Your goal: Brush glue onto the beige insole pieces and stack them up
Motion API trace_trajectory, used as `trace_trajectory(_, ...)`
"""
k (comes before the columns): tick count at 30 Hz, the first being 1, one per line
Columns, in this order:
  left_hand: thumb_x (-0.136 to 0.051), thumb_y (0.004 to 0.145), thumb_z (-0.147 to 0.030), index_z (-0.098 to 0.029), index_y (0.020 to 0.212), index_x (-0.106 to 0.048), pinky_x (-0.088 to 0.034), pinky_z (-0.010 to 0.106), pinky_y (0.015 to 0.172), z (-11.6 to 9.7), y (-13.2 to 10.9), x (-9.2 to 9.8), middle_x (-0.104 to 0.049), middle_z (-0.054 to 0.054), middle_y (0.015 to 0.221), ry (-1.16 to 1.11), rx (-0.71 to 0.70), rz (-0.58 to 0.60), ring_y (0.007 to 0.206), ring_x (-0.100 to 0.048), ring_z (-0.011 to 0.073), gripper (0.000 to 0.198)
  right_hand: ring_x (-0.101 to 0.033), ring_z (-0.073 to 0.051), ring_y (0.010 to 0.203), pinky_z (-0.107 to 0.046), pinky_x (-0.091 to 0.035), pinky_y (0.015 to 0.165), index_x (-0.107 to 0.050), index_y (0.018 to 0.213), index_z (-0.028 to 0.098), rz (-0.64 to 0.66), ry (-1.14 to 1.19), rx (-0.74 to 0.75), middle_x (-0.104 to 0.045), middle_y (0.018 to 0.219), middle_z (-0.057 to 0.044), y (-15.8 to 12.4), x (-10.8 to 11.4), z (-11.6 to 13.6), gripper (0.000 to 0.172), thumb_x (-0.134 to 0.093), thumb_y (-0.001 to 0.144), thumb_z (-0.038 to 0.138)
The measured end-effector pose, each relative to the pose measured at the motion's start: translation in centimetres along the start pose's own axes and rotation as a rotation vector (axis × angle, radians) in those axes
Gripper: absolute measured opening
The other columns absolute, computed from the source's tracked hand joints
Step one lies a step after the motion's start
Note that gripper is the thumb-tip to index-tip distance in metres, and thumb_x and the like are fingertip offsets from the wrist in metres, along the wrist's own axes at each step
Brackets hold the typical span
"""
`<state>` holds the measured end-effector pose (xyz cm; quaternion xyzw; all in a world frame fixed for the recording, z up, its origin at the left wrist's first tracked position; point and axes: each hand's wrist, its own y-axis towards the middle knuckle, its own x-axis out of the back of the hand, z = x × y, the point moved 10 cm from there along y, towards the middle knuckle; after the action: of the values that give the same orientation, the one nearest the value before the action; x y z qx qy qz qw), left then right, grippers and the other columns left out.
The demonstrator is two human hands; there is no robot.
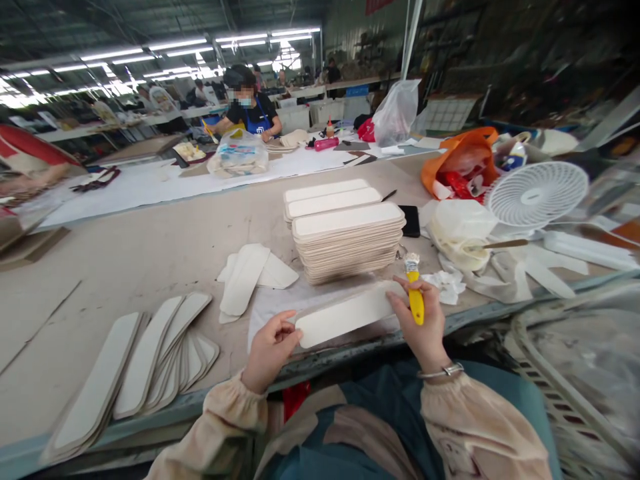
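Observation:
My left hand (270,348) pinches the left end of a long white insole-shaped piece (345,315) that lies across the table's front edge. My right hand (424,319) is closed round a yellow-handled brush (415,292), bristles pointing up, while its thumb and fingers also steady the right end of the same piece. Just behind stands a tall stack of the same cream pieces (349,243). Two or three loose pieces (247,275) lie to the left of the stack.
A fanned row of pieces (135,363) lies at the front left. A white glue bowl with a stick (467,252), a white fan (537,193), an orange bag (460,163) and a black phone (411,220) sit to the right. Another person (249,107) works at a far table.

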<state>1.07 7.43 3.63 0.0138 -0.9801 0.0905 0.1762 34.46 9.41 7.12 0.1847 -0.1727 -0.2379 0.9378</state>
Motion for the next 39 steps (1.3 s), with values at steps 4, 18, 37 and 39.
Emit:
trace_trajectory(4,-0.066,0.069,-0.039,-0.015,0.117,-0.054,-0.043,0.024,0.048,0.6,1.5,0.0,-0.061,-0.003,0.068,0.018,0.021,-0.012,0.052,-0.054,0.0118,0.056,-0.063,-0.023,0.105,-0.041,-0.043,0.096,-0.046,0.104,0.023,0.016,-0.116,0.031,-0.068,0.111,-0.008,0.7,-0.9,-0.1,0.034,-0.067,0.079,0.033)
trace_trajectory(18,-0.064,0.070,-0.044,-0.014,0.105,-0.062,-0.040,0.023,0.043,2.5,1.2,0.2,-0.055,-0.003,0.066,-0.040,0.105,-0.083,0.046,-0.052,0.0099,0.046,-0.066,-0.024,0.095,-0.040,-0.048,0.089,-0.049,0.107,0.022,0.058,-0.249,0.031,-0.069,0.109,-0.006,0.6,-1.6,-1.3,0.036,-0.066,0.079,0.036)
trace_trajectory(37,-0.067,0.066,-0.050,-0.018,0.102,-0.058,-0.038,0.023,0.046,2.8,1.4,-0.5,-0.056,-0.005,0.067,0.120,0.076,-0.047,0.047,-0.048,0.0099,0.049,-0.054,-0.029,0.109,-0.048,-0.046,0.092,-0.049,0.107,0.022,0.069,-0.443,0.242,-0.063,0.117,-0.011,0.2,-2.1,-0.4,0.031,-0.064,0.081,0.031)
trace_trajectory(39,-0.067,0.065,-0.053,-0.019,0.102,-0.057,-0.038,0.023,0.046,2.9,1.5,-0.5,-0.056,-0.005,0.066,0.126,0.082,-0.046,0.047,-0.048,0.0108,0.051,-0.051,-0.029,0.113,-0.049,-0.045,0.094,-0.047,0.106,0.023,0.041,-0.435,0.238,-0.061,0.121,-0.011,0.1,-1.6,-0.4,0.033,-0.065,0.080,0.030)
